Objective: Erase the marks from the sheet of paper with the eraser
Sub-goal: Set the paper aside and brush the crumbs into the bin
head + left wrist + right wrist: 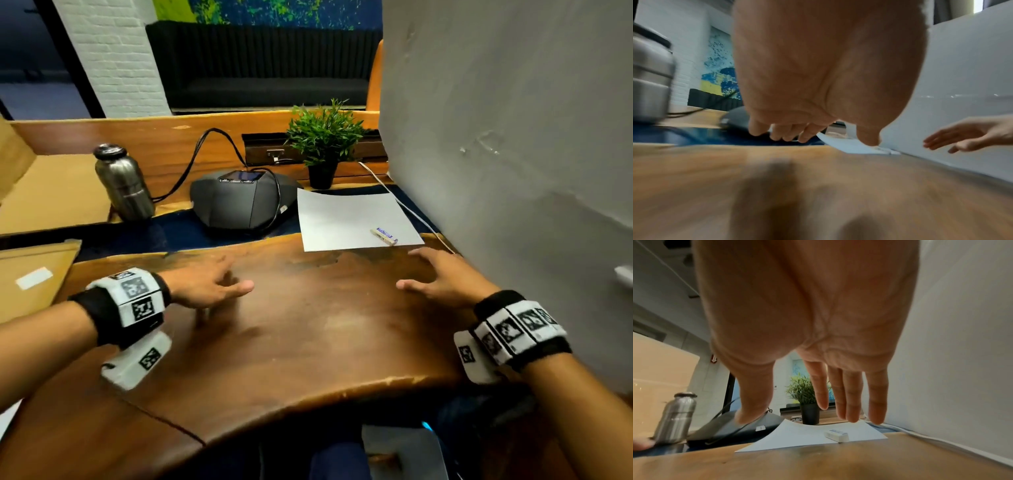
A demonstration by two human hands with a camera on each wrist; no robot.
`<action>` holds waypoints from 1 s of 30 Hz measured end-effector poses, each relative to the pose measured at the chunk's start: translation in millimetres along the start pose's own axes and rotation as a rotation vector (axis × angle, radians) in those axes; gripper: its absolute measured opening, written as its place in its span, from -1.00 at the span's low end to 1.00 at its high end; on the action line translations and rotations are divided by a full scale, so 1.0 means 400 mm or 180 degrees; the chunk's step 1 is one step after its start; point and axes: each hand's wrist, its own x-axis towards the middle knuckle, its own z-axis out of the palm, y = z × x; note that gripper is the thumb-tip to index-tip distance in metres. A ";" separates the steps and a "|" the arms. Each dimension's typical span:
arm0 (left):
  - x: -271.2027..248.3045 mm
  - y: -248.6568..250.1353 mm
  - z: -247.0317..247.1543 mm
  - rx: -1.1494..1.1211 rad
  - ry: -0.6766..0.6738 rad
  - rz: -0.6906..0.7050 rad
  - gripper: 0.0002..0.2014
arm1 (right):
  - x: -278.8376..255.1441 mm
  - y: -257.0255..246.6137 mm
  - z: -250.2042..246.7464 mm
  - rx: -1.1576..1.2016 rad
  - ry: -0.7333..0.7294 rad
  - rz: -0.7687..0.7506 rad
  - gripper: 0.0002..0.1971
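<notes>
A white sheet of paper point(349, 219) point(805, 434) lies at the back right of the wooden desk point(291, 329); no marks show on it from here. A small white eraser point(384, 236) point(836, 435) with a blue-printed sleeve rests near the sheet's front right corner. My right hand point(442, 277) point(838, 402) hovers just in front of that corner, fingers straight and spread, holding nothing. My left hand point(212, 284) point(789, 133) hangs over the desk's left middle, fingers loosely curled, empty and blurred.
A grey wall point(513, 137) runs close along the right. Behind the sheet stand a potted plant point(323, 144) and a black conference phone point(239, 202) with cables. A steel bottle point(123, 185) stands back left, cardboard point(37, 274) at the left edge. A white cable point(411, 212) runs beside the paper.
</notes>
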 end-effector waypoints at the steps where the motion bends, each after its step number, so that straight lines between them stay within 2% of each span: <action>1: -0.047 -0.023 0.027 0.0088 -0.0050 -0.0211 0.05 | -0.052 0.007 0.010 0.0065 0.0035 0.0012 -0.18; 3: -0.135 -0.056 0.088 0.0143 -0.0180 -0.0569 -0.01 | -0.132 0.025 0.038 0.0238 0.0077 0.0113 -0.19; 7: -0.294 -0.070 0.234 -0.0011 -0.0310 -0.0818 0.24 | -0.209 0.063 0.113 0.0398 0.0471 0.0430 -0.23; 9: -0.347 -0.052 0.304 -0.0036 -0.0125 -0.0747 0.35 | -0.224 0.081 0.155 0.0382 0.0736 0.0502 -0.26; 11: -0.372 -0.017 0.357 0.0024 0.0179 -0.0733 0.34 | -0.232 0.099 0.200 0.0341 0.0979 0.0478 -0.30; 15: -0.318 0.052 0.386 0.0029 0.0657 -0.0779 0.25 | -0.231 0.116 0.249 0.0269 0.1494 0.0346 -0.46; 19: -0.199 0.125 0.365 0.0039 0.0840 -0.0589 0.25 | -0.228 0.124 0.258 0.0219 0.1659 0.0327 -0.50; 23: -0.104 0.227 0.337 0.0018 0.0730 -0.0361 0.26 | -0.234 0.120 0.274 0.0139 0.1901 0.0331 -0.54; 27: -0.065 0.341 0.340 0.0163 0.0576 -0.0105 0.22 | -0.243 0.105 0.278 0.0060 0.1955 0.0398 -0.56; 30: -0.046 0.401 0.343 0.0136 0.0392 0.0382 0.13 | -0.245 0.110 0.279 0.0032 0.1934 0.0374 -0.55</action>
